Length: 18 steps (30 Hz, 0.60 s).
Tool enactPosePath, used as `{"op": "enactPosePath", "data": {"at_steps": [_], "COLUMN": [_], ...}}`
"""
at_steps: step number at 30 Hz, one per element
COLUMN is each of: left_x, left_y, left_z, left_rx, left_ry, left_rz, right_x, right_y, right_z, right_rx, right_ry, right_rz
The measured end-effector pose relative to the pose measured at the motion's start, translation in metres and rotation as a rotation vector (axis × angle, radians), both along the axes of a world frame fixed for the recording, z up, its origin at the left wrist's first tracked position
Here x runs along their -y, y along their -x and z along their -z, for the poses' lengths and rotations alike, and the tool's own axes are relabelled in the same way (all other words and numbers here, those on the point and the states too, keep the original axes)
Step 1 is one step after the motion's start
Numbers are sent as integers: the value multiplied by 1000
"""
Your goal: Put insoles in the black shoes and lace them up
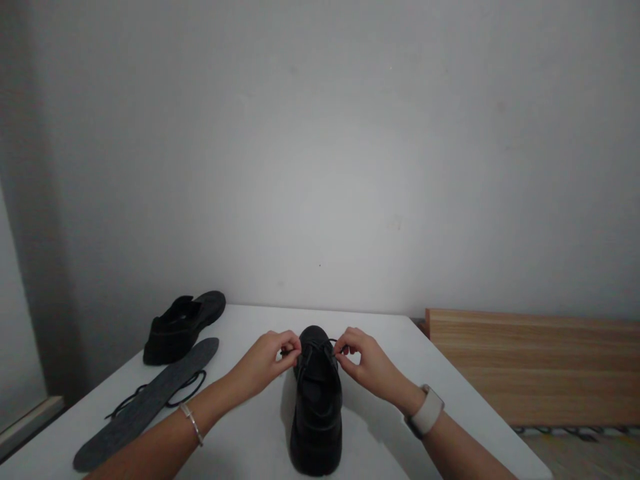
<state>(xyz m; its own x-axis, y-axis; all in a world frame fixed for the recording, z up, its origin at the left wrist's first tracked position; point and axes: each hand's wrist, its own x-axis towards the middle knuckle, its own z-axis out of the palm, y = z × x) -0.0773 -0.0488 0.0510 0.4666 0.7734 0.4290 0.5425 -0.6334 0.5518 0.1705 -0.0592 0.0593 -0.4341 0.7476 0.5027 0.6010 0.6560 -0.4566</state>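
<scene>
A black lace-up shoe point(317, 427) stands upright on the white table, its toe pointing away from me and its heel nearest. On its left side, my left hand point(281, 352) pinches a dark shoelace close to the eyelets. Across from it, my right hand point(356, 350) has thumb and fingertips closed on the black shoelace point(332, 341), which runs up out of the lacing. Both hands are level with the shoe's tongue. The lace ends inside my fingers are mostly hidden.
A second black shoe point(173, 337) rests at the table's back left. In front of it lies a grey insole point(150, 400) with a loose black lace point(187, 385) beneath it. Beyond the white table's point(390, 400) right edge is a wooden panel point(530, 370). A wall rises behind.
</scene>
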Motion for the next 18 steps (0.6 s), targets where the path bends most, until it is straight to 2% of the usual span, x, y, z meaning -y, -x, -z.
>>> {"op": "enactPosePath", "data": {"at_steps": [5,8,13,18], "left_x": [3,4,9,24], "left_y": [-4,-7,-13,-25], "left_z": [4,2,-1,-10], "left_rx": [-55,-65,-53,-143], "left_ry": [-187,-247,-137,-62], "left_rz": [-55,-94,-73,-83], "right_x": [-2,0,15,30], "right_y": [5,8,13,22], "right_z": [4,3,-10,-22], "right_rx": [11,42,120,354], "right_ry": [-84,-39,13,15], "right_rz": [48,44,23,56]}}
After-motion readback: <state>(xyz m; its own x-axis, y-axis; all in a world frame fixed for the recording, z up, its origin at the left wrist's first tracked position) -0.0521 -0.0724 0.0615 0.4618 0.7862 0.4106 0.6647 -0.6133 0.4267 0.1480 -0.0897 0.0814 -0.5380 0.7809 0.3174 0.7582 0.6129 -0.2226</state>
